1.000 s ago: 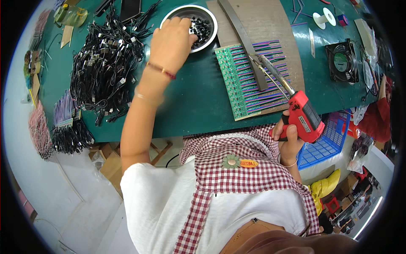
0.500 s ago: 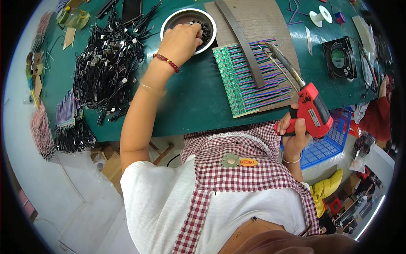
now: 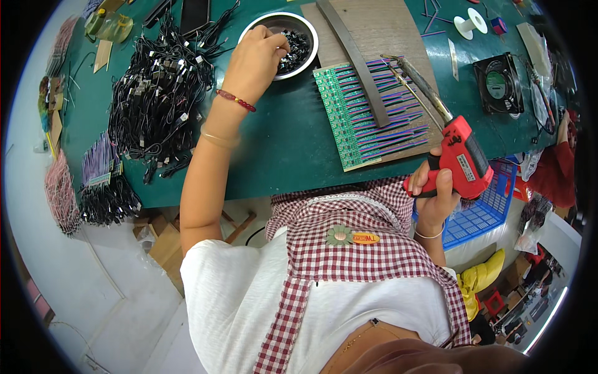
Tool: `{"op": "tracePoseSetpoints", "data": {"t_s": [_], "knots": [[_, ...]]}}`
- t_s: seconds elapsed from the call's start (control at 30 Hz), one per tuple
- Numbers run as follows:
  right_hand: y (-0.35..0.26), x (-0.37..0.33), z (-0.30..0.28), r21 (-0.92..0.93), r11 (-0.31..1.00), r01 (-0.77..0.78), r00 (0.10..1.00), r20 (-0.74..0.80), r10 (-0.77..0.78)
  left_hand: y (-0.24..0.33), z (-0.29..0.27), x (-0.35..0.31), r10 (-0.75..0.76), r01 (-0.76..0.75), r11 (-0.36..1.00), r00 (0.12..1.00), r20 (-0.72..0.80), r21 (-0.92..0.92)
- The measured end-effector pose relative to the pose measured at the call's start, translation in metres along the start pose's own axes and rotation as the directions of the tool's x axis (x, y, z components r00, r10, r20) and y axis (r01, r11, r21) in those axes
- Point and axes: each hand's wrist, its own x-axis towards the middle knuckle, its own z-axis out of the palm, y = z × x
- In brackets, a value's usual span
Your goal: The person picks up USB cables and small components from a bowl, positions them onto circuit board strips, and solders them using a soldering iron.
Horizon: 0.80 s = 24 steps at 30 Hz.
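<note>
At a round metal bowl on the green table, my left hand reaches over the near left rim. Its fingertips are pinched together above the small black parts lying inside; whatever is between them is hidden. My right hand is wrapped around the handle of a red soldering gun. The gun's long tip points up and left, over the ends of coloured wires. Those wires run from a panel of green circuit boards on a brown board. A dark flat bar lies across the wires.
A heap of black cables fills the table's left side. Toward the right are a white spool and a black fan. A blue basket stands below the table's edge. Another person's red sleeve shows at far right.
My left hand has drawn back slightly to the left within the bowl, uncovering more of the black parts. The soldering gun has shifted only slightly.
</note>
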Motion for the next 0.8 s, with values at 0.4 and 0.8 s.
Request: {"op": "tracePoseSetpoints", "data": {"t_s": [0.4, 0.8], "knots": [[-0.010, 0.000, 0.031, -0.158, 0.978, -0.137, 0.967, 0.192, 0.167, 0.131, -0.026, -0.072, 0.033, 0.137, 0.572, 0.981, 0.190, -0.809], [-0.005, 0.001, 0.032, -0.477, 0.879, -0.018, 0.932, 0.310, 0.187, 0.148, -0.025, -0.085, 0.017, 0.098, 0.681, 0.989, 0.149, -0.726]]}}
